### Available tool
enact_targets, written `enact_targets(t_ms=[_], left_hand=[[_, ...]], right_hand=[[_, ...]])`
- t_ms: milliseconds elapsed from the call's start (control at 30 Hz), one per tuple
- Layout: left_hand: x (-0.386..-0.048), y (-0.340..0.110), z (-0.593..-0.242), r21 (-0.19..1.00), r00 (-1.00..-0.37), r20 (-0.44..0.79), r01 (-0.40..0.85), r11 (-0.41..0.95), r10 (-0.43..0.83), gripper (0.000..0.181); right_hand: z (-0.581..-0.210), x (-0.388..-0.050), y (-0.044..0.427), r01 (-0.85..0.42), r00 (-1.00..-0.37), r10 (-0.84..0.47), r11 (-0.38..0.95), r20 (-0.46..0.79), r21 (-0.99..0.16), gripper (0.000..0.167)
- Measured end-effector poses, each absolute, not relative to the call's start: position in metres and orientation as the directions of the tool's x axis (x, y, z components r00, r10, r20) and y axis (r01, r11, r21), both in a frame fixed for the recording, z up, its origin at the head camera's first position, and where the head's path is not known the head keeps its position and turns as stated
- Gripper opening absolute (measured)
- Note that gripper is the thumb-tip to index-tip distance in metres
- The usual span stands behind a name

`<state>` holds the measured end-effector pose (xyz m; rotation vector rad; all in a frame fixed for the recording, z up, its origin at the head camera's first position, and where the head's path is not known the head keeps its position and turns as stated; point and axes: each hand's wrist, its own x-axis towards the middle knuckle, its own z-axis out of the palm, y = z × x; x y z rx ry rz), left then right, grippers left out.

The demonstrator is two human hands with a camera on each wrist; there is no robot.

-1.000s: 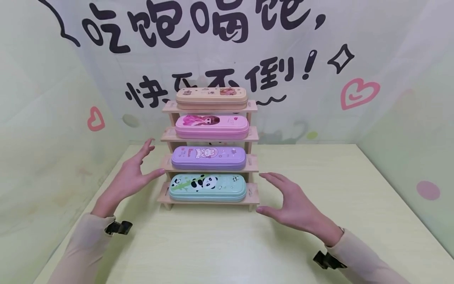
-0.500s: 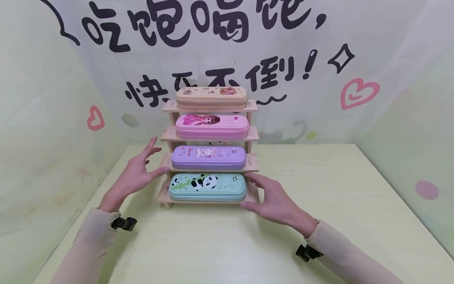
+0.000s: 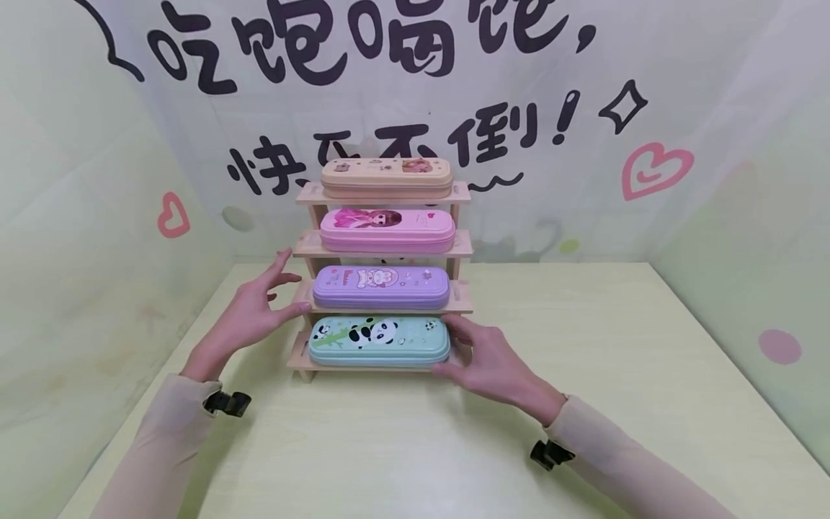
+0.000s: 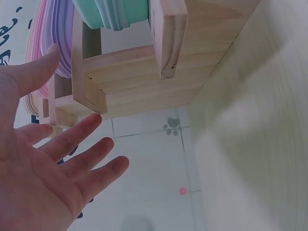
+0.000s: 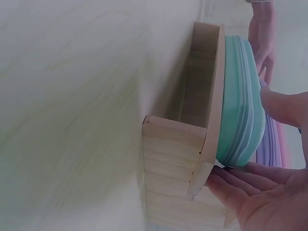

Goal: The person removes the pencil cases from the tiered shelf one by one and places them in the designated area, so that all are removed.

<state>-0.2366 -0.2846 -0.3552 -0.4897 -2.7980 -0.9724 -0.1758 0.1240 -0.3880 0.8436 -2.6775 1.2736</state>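
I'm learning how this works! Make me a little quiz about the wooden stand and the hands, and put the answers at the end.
1. Count: how many zipped cases sit on the wooden stand?

2. True or false: the purple case is on the highest step.

3. Choose: who has thumb and fingers around one end of the panda case?
A) the left one
B) the right one

Key:
1. Four.
2. False; the peach case is highest.
3. B, the right hand.
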Motion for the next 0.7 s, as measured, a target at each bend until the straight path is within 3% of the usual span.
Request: enact_targets(t_ms=[500, 700], left_hand=[[-0.243, -0.289, -0.36, 0.591, -0.946, 0.203, 0.326, 0.738, 0.255, 0.112], [-0.244, -0.29, -0.362, 0.614, -0.948, 0.192, 0.317, 0.723, 0.253, 0.112]], right_hand=[[-0.388, -0.178, 0.117, -0.479, -0.868, -0.407, 0.533, 0.284, -0.698, 0.071], [-0.391, -0.183, 0.112, -0.478, -0.863, -0.427, 0.522, 0.269, -0.706, 0.077]])
